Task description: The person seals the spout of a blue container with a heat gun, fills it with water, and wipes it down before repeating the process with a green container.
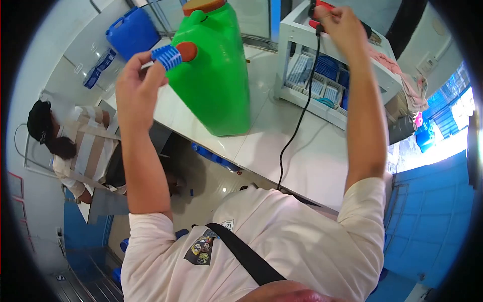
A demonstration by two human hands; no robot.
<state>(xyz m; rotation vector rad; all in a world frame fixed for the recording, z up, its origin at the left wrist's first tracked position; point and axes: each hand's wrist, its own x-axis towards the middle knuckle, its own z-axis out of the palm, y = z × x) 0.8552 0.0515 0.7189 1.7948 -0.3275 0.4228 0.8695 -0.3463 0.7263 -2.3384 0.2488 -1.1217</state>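
Note:
My left hand (pixel 137 93) pinches a blue and white striped plastic shrink seal (pixel 167 57). It is held right at the red cap (pixel 186 51) on the spout of a green jug (pixel 216 75). A larger orange-brown cap (pixel 203 6) tops the same jug, which stands on the white tiled counter. At upper right, my right hand (pixel 343 31) is closed on a red and black corded tool (pixel 322 6) that looks like a heat gun, over the white shelf unit. Its black cord (pixel 306 103) hangs down across the counter. My fingers partly hide the tool.
The white shelf unit (pixel 314 106) holds baskets of blue and white seals (pixel 316 86). A blue jug (pixel 132 32) and clear bottles (pixel 96 65) stand beyond the counter (pixel 266 146). A person (pixel 90 146) sits at left. Pink cloths (pixel 415 90) hang at right.

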